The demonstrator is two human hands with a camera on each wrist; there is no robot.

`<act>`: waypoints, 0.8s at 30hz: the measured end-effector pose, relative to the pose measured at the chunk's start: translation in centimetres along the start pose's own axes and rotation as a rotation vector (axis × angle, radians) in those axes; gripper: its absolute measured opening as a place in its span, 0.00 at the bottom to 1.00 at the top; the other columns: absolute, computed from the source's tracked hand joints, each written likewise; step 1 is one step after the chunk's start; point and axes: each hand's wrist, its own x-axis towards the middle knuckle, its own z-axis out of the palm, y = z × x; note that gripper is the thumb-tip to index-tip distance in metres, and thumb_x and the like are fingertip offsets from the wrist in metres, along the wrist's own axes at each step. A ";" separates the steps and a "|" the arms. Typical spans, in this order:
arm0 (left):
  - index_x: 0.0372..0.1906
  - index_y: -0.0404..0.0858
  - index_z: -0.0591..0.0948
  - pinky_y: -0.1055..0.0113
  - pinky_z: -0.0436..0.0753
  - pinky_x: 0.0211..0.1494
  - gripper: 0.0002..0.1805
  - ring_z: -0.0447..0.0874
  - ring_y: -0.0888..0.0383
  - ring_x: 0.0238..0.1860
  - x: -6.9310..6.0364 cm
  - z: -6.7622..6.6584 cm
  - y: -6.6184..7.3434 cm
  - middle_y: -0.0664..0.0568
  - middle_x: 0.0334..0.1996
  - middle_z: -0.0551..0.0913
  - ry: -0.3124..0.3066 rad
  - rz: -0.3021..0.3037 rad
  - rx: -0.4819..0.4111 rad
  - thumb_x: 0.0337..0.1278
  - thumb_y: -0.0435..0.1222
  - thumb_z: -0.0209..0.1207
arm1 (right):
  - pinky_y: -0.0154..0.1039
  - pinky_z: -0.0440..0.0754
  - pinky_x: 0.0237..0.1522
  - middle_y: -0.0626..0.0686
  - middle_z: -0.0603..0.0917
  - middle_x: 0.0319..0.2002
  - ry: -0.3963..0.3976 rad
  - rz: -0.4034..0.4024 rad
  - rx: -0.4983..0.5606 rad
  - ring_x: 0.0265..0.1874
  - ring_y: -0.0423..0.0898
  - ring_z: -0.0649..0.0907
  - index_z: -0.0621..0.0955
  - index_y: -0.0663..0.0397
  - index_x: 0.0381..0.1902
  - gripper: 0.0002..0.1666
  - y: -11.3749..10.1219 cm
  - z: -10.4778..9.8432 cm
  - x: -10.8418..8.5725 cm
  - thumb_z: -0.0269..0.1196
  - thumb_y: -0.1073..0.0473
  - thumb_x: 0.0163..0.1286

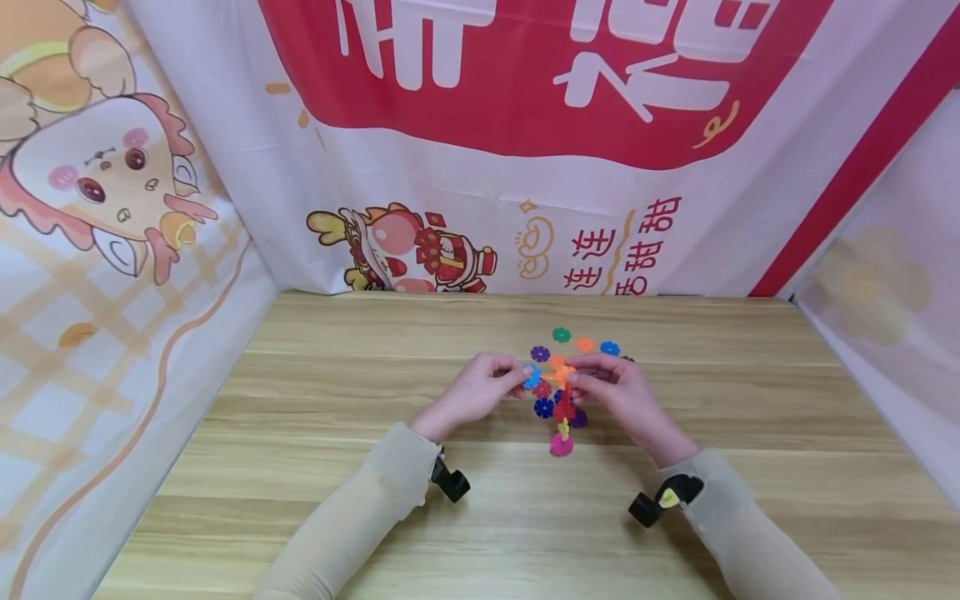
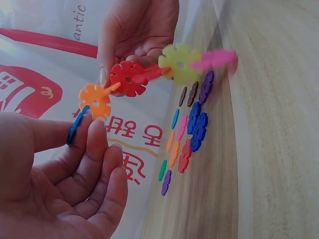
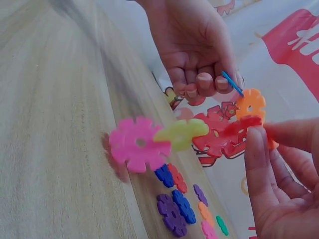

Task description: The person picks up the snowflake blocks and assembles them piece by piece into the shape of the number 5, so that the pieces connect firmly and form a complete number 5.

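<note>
Head view: a chain (image 1: pixel 562 408) of orange, red, yellow and pink discs is held above the desk (image 1: pixel 540 525), pink end nearest. The right hand (image 1: pixel 618 387) pinches it; the left hand (image 1: pixel 487 385) pinches a blue disc (image 1: pixel 532 377) against its orange end. Loose discs (image 1: pixel 561 334) lie below and beyond, some partly hidden by the hands. On the far cloth (image 1: pixel 450 179), red writing (image 1: pixel 663 216) includes 甜甜, under large white characters (image 1: pixel 675 87); the left wrist view shows the letters "antic" (image 2: pixel 79 22).

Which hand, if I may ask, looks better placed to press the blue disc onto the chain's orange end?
Left hand, I think: it pinches the blue disc close to the orange disc, while the right hand is occupied gripping the chain of discs.
</note>
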 end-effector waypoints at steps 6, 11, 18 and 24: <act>0.42 0.34 0.86 0.61 0.82 0.47 0.18 0.84 0.56 0.39 0.0 0.0 0.0 0.52 0.32 0.86 0.001 -0.002 0.002 0.79 0.43 0.53 | 0.58 0.82 0.54 0.58 0.86 0.48 0.023 -0.037 -0.061 0.44 0.51 0.86 0.79 0.59 0.58 0.20 -0.1 0.3 0.1 0.66 0.56 0.74; 0.42 0.34 0.86 0.60 0.82 0.48 0.17 0.84 0.57 0.39 0.0 0.0 -0.1 0.52 0.33 0.86 0.005 0.004 -0.002 0.78 0.43 0.54 | 0.53 0.85 0.50 0.59 0.84 0.50 -0.022 -0.079 -0.046 0.45 0.52 0.86 0.82 0.61 0.53 0.15 -0.2 0.6 0.0 0.64 0.57 0.76; 0.42 0.37 0.87 0.61 0.82 0.48 0.17 0.84 0.58 0.39 0.0 0.0 -0.1 0.51 0.34 0.86 0.005 -0.003 0.007 0.78 0.44 0.54 | 0.46 0.85 0.50 0.57 0.85 0.52 -0.048 -0.079 -0.073 0.48 0.51 0.86 0.85 0.59 0.53 0.20 -0.1 0.6 0.0 0.67 0.50 0.73; 0.42 0.38 0.87 0.60 0.81 0.47 0.17 0.83 0.57 0.39 0.0 0.1 0.0 0.52 0.34 0.86 -0.007 0.004 0.030 0.78 0.45 0.54 | 0.43 0.86 0.49 0.57 0.86 0.48 -0.059 -0.089 -0.090 0.47 0.52 0.86 0.87 0.59 0.49 0.18 -0.1 0.6 0.1 0.70 0.51 0.70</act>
